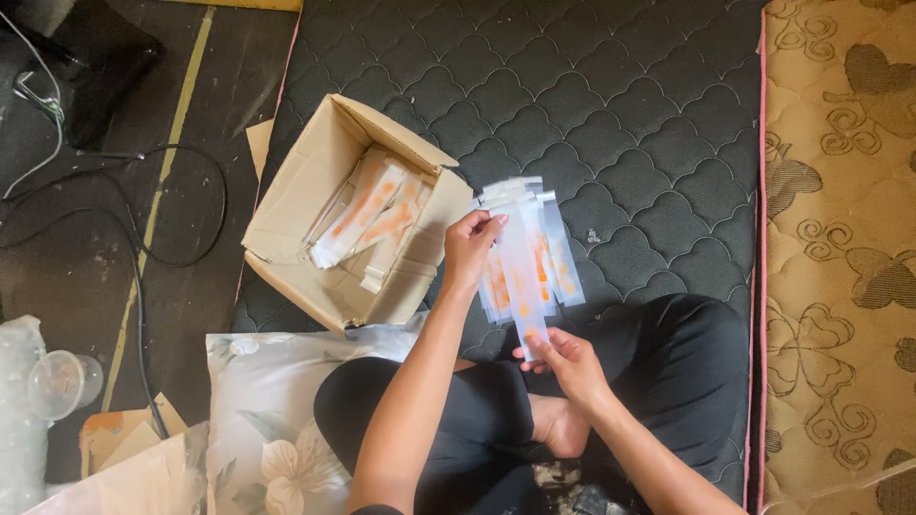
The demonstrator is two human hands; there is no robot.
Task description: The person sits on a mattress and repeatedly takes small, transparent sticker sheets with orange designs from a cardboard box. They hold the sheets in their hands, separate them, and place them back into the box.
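Observation:
My left hand [469, 243] grips the top of a fanned stack of long clear packets with orange contents [530, 253], held over the dark quilted mattress [620, 124]. My right hand [563, 358] pinches the lower end of one packet from that stack. To the left, an open cardboard box [286, 205] lies on the mattress with more of the same packets [367, 219] inside. I sit cross-legged in black trousers.
A floral pillow [258, 410] lies by my left knee. A tan patterned mattress [840, 248] borders the right. On the dark floor at left are black cables [143, 248], a clear plastic cup [62, 381] and cardboard scraps [119, 434].

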